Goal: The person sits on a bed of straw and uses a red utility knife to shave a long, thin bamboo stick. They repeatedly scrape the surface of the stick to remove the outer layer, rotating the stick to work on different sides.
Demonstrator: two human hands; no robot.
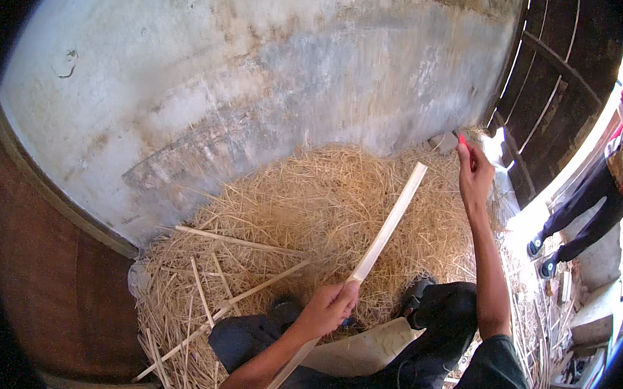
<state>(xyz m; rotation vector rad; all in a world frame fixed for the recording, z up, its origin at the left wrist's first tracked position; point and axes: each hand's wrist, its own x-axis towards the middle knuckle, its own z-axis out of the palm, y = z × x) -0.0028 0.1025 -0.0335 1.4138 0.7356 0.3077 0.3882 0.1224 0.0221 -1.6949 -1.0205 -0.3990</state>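
Observation:
My left hand (330, 308) is closed around a long, flat, pale strip of split wood or bamboo (393, 219). The strip slants up and away to the right from the fist, and its lower part runs back beneath my left forearm. Raised at the right, my right hand (475, 177) is closed on a small red object (472, 162), mostly covered by the fingers, so its kind does not show. The right hand is apart from the strip's far end. Between my legs lies a pale, smooth piece (359, 351), partly hidden.
Straw-like shavings (340, 189) are heaped before me against a stained wall (275, 85). Several loose thin strips (241, 241) lie at the left, near a brown panel (57, 264). Dark boards (553, 88) stand at the right; beyond them is another person (604, 198).

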